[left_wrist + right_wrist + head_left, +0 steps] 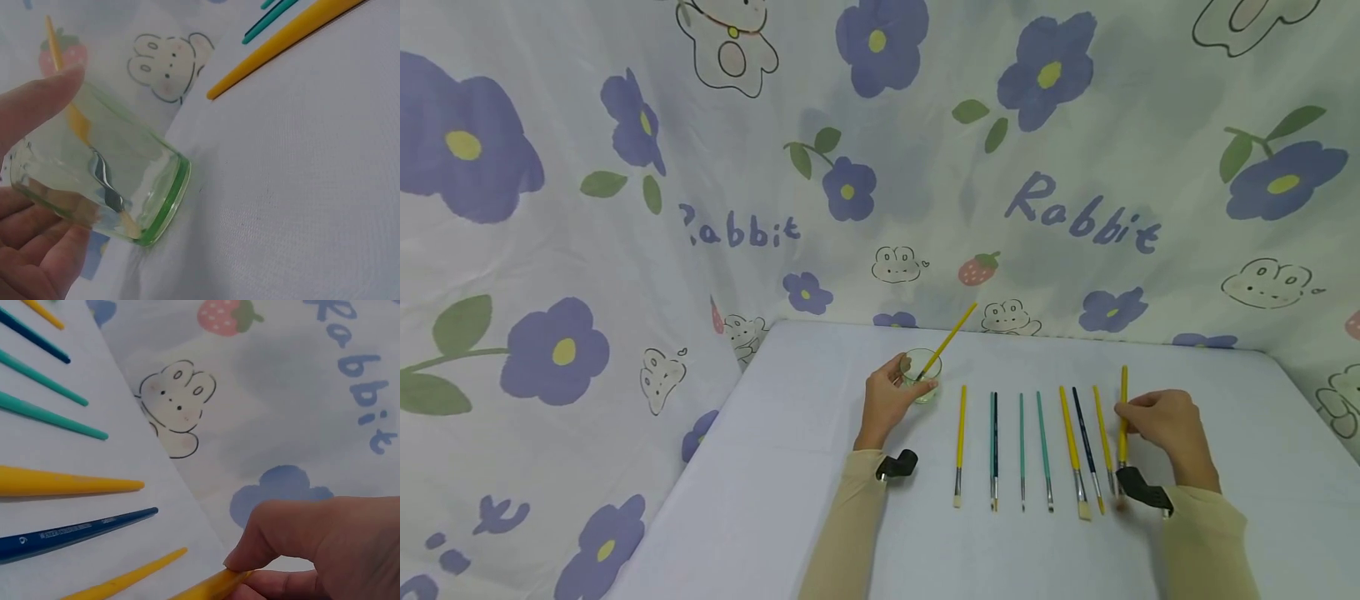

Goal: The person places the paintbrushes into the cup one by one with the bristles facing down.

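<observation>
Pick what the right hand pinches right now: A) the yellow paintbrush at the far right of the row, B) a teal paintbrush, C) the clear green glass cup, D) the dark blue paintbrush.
A: the right hand pinches the yellow paintbrush at the right end of the row, while the left hand holds the clear green glass cup.

Plain white desk with a row of spare paintbrushes lying side by side, handles pointing to the far edge: a yellow one on the left, then a dark teal one, two thin green ones, a thicker yellow one, a navy one and a slim yellow one. Behind it all hangs a cloth backdrop printed with purple flowers, rabbits, a strawberry and "Rabbit" lettering.
</observation>
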### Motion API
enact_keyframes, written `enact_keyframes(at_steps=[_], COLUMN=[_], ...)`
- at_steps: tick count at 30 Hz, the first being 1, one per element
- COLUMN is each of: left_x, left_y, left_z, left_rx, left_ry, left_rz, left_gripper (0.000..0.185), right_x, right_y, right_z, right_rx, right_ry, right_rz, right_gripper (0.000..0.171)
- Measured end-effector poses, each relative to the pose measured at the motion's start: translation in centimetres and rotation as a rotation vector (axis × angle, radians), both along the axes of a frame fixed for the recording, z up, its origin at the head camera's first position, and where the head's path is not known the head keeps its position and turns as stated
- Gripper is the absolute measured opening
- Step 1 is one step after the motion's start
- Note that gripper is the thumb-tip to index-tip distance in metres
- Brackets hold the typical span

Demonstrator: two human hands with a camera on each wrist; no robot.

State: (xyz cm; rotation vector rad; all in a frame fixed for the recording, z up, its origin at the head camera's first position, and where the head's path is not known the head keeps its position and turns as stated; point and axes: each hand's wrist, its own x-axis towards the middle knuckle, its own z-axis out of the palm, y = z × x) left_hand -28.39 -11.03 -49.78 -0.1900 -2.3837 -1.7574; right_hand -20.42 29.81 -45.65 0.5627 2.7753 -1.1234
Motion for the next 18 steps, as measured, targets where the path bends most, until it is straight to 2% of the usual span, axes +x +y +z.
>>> enact_keyframes(at_steps=[8, 18], left_x=[-0.1, -0.1], left_y=[-0.1, 0.0], left_z=[0.0, 0.0], left_rx=[-0.001, -0.009], left_ry=[-0.008, -0.011], left_rz=[-0.003, 0.001], left_gripper=[0.085, 0.085], right_x=[0.0, 0.2], right_y=[-0.5, -1.1], right_z=[1.1, 1.2], right_rx=[-0.075, -0.194], right_ry=[0.016, 0.060], right_rz=[-0.050, -0.103], right_gripper=[0.053, 0.056])
